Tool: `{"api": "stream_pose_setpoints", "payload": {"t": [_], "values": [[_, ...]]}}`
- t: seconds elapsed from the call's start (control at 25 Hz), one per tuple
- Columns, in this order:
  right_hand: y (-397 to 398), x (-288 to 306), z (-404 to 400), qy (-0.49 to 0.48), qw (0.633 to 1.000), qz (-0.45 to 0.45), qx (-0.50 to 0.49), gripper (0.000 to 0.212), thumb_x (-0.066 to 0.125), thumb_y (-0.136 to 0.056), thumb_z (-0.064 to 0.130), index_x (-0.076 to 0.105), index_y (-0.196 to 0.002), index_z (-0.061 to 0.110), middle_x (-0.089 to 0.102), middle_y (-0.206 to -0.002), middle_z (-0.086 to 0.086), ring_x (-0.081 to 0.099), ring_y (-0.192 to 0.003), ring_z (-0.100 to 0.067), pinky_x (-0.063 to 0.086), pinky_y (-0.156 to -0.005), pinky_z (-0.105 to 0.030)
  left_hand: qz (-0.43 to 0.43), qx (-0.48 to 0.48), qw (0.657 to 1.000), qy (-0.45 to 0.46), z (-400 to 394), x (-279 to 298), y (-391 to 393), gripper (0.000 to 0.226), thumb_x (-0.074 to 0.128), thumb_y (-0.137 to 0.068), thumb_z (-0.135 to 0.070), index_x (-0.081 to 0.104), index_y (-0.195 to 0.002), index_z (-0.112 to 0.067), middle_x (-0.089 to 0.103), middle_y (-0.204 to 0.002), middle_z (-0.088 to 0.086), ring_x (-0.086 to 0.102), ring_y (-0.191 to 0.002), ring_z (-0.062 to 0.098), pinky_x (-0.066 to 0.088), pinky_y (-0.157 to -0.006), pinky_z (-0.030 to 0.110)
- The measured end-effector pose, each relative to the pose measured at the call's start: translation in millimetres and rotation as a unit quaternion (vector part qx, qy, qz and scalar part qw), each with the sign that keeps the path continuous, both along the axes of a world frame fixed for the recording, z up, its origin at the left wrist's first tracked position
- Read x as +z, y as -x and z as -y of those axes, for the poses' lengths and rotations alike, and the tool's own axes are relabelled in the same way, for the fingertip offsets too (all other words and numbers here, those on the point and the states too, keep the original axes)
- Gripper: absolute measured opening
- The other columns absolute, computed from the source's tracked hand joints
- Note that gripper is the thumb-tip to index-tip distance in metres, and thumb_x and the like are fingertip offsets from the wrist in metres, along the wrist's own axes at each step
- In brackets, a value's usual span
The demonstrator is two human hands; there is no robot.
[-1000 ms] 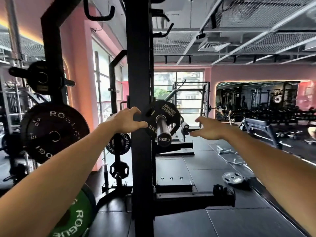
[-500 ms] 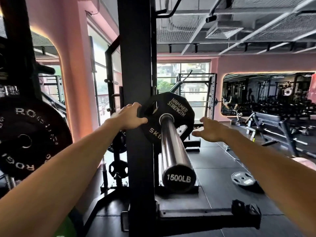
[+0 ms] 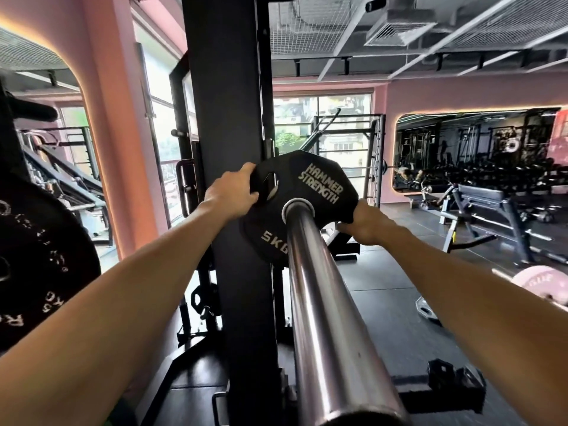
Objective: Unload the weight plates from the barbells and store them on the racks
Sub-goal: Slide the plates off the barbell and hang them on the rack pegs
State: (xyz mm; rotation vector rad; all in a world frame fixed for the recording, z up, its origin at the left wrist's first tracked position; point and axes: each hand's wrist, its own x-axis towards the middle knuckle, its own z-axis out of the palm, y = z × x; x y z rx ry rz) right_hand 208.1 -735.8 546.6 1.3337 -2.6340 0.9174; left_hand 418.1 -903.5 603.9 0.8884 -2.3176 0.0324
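Both hands now on the one plate (image 3: pixel 310 204), previously ungripped: left hand (image 3: pixel 235 195), right hand (image 3: pixel 367 226).

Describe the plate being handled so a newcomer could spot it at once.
Follow the chrome barbell sleeve running up the middle to the black rack upright. The plate sits there, left hand and right hand gripping its edges. Only it reads HAMMER STRENGTH and 5KG.

Standing between pink walls (image 3: pixel 101 87) on dark rubber floor (image 3: pixel 378 290). Glowing along a wall mirror (image 3: pixel 479 149). Letting daylight in through tall windows (image 3: pixel 322 118). Hanging overhead, mesh ceiling panels (image 3: pixel 307 23) and an air vent (image 3: pixel 399 29).
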Motion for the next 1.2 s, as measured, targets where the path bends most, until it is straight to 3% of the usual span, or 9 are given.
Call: {"api": "stream_pose_setpoints", "payload": {"t": [0.2,0.28,0.36,0.48,0.76,0.92,1.0,1.08,1.2], "values": [[9,6,10,0.113,0.988,0.105,0.014,0.029,0.060,-0.066,0.017,0.038,-0.085,0.016,0.047,-0.075,-0.006,0.051,-0.072,-0.024,0.041,-0.059,-0.035,-0.011,0.035,0.993,-0.109,-6,-3,-3,0.068,0.077,-0.063,-0.024,0.049,-0.125,-0.018,0.063,-0.103,0.008,0.060,-0.088,0.027,0.053,-0.072,0.033],[-5,15,3,0.127,0.987,0.094,0.021,0.031,0.062,-0.072,0.013,0.041,-0.095,0.014,0.052,-0.081,-0.009,0.054,-0.072,-0.026,0.044,-0.062,-0.036,-0.062,0.028,0.983,-0.172,-11,-12,-5,0.060,0.077,-0.058,-0.022,0.057,-0.114,-0.021,0.065,-0.097,0.005,0.061,-0.083,0.024,0.052,-0.066,0.028],[-15,19,-4,0.146,0.989,0.036,-0.002,0.032,0.065,-0.077,0.011,0.052,-0.107,0.009,0.060,-0.092,-0.009,0.058,-0.084,-0.029,0.045,-0.071,-0.034,-0.101,0.022,0.975,-0.196,-18,-20,-11,0.048,0.069,-0.057,-0.035,0.065,-0.103,-0.023,0.067,-0.094,0.005,0.061,-0.080,0.025,0.051,-0.063,0.027],[-35,21,-23,0.158,0.987,-0.008,-0.017,0.017,0.062,-0.079,0.012,0.062,-0.096,0.008,0.063,-0.088,-0.007,0.057,-0.085,-0.030,0.041,-0.068,-0.030,-0.143,0.026,0.970,-0.193,-37,-29,-27,0.049,0.055,-0.060,-0.049,0.069,-0.099,-0.022,0.065,-0.092,0.006,0.060,-0.085,0.029,0.048,-0.071,0.030],[-91,24,-100,0.140,0.990,-0.009,0.007,0.017,0.056,-0.077,0.009,0.060,-0.094,0.010,0.065,-0.090,-0.008,0.060,-0.088,-0.032,0.044,-0.070,-0.033,-0.163,0.012,0.970,-0.179,-114,-35,-84,0.013,0.060,-0.077,-0.038,0.061,-0.080,-0.025,0.061,-0.079,-0.001,0.056,-0.080,0.026,0.040,-0.068,0.027],[-138,24,-163,0.151,0.987,-0.021,0.041,0.011,0.053,-0.078,0.007,0.053,-0.086,0.015,0.060,-0.084,-0.005,0.058,-0.086,-0.032,0.041,-0.068,-0.032,-0.182,0.024,0.970,-0.161,-179,-39,-130,0.013,0.061,-0.079,-0.033,0.063,-0.087,-0.023,0.062,-0.083,0.002,0.056,-0.078,0.025,0.040,-0.067,0.028],[-160,24,-192,0.160,0.986,-0.018,0.046,0.012,0.052,-0.077,0.007,0.052,-0.083,0.017,0.061,-0.087,-0.006,0.059,-0.088,-0.033,0.047,-0.071,-0.036,-0.184,0.023,0.970,-0.156,-208,-41,-153,0.016,0.060,-0.079,-0.034,0.064,-0.088,-0.021,0.064,-0.083,0.002,0.058,-0.078,0.025,0.040,-0.064,0.028],[-180,23,-218,0.164,0.986,-0.018,0.038,0.012,0.053,-0.077,0.008,0.052,-0.086,0.017,0.063,-0.093,-0.007,0.059,-0.091,-0.033,0.051,-0.078,-0.041,-0.188,0.016,0.970,-0.155,-235,-41,-175,0.015,0.060,-0.078,-0.032,0.064,-0.084,-0.019,0.065,-0.079,0.000,0.059,-0.074,0.022,0.040,-0.057,0.027],[-210,25,-256,0.160,0.986,-0.033,0.025,0.017,0.055,-0.077,0.008,0.054,-0.091,0.018,0.061,-0.093,-0.007,0.059,-0.090,-0.031,0.050,-0.074,-0.035,-0.200,0.012,0.969,-0.147,-276,-39,-208,0.011,0.063,-0.077,-0.027,0.062,-0.074,-0.016,0.061,-0.069,-0.002,0.056,-0.065,0.017,0.038,-0.051,0.025]]}}
